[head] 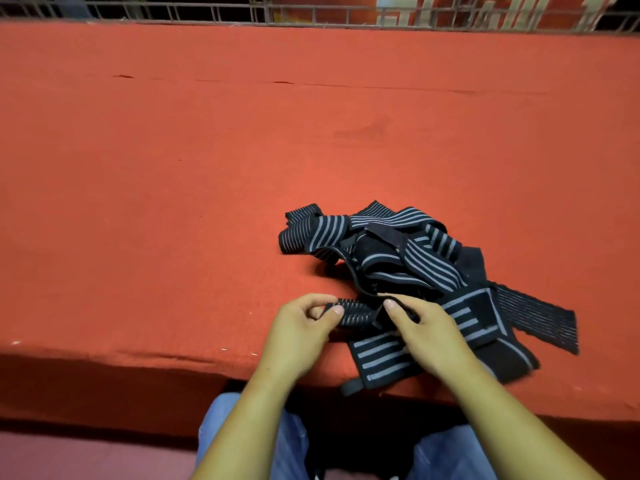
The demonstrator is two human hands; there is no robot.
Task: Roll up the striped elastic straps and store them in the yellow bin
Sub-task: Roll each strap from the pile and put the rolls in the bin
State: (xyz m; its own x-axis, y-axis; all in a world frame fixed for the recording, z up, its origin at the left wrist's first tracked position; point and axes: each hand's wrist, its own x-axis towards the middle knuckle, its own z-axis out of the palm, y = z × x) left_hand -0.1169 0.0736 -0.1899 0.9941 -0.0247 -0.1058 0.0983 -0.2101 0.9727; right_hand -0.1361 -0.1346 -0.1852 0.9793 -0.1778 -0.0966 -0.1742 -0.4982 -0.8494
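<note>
A tangled pile of black elastic straps with grey stripes (398, 251) lies on the red cloth-covered table (207, 168), right of centre near the front edge. My left hand (298, 327) pinches the left end of one strap's small rolled section (356, 311) between thumb and fingers. My right hand (426, 327) grips the same strap at the roll's right end, thumb on top. More of the strap lies flat under my right hand (377, 358) and reaches over the table edge. No yellow bin is in view.
The red table surface spreads wide to the left and behind the pile. A metal railing (311, 12) runs along the far edge. My knees in blue jeans (291, 441) sit below the front edge.
</note>
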